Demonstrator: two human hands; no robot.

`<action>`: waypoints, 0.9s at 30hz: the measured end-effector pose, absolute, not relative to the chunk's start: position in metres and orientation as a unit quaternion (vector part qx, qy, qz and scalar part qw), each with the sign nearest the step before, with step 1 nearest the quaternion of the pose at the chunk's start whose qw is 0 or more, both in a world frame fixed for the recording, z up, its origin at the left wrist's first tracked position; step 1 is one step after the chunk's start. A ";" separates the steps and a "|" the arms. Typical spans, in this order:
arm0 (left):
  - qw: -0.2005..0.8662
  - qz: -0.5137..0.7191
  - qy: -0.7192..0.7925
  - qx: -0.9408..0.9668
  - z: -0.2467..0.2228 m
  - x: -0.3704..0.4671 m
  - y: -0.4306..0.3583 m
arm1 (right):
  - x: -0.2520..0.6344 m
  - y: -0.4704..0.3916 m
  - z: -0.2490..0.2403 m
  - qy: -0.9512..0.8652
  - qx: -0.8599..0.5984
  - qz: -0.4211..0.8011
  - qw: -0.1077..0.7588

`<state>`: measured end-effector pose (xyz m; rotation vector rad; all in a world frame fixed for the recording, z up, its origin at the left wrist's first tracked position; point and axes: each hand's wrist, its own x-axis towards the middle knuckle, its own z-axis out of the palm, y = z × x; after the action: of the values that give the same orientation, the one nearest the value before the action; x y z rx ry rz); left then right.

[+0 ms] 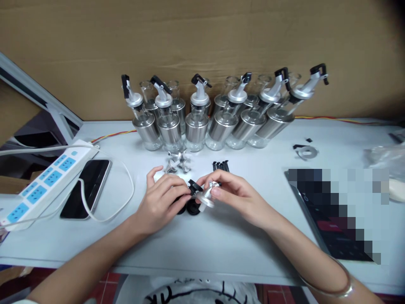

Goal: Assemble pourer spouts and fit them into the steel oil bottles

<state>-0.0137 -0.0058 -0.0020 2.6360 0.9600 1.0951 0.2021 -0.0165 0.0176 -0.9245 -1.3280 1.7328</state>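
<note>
My right hand [236,194] pinches a silver pourer top [207,196] by its spout, its wide flange tilted down to the left. Beside it, my left hand [164,200] has its fingertips closed on a black ring-like part [195,185]. Another black round part [193,207] lies on the table just below the fingertips, and one more is partly hidden under my left hand. Behind my left hand sits a small pile of silver pourer tops [179,161]. Several small black levers [220,165] lie in a row behind my right hand.
Glass bottles with steel bands [196,131] stand along the cardboard wall, the front row topped with pourers. At left are a power strip [47,181], a phone [87,188] and a looped white cable [131,185]. A partly pixelated dark object [319,219] lies at right, near a grey ring [306,152].
</note>
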 end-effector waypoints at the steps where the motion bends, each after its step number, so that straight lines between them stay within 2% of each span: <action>1: 0.065 0.360 0.331 0.870 -0.001 -0.014 -0.006 | 0.203 -0.017 0.018 -0.520 -0.356 0.677 0.380; 15: 0.063 0.323 0.317 0.889 0.001 -0.015 -0.003 | 0.204 -0.018 0.024 -0.555 -0.361 0.646 0.380; 19: 0.056 0.327 0.317 0.888 0.000 -0.015 -0.002 | 0.206 -0.017 0.021 -0.553 -0.371 0.604 0.438; 22: 0.052 0.321 0.315 0.892 0.000 -0.015 -0.002 | 0.209 -0.015 0.017 -0.518 -0.433 0.548 0.494; 27: 0.051 0.326 0.310 0.892 0.002 -0.015 -0.004 | 0.207 -0.013 0.019 -0.491 -0.501 0.509 0.498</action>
<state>-0.0151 -0.0036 0.0018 2.7137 0.9434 0.9925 0.2067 -0.0134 0.0185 -1.2136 -1.1875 1.2326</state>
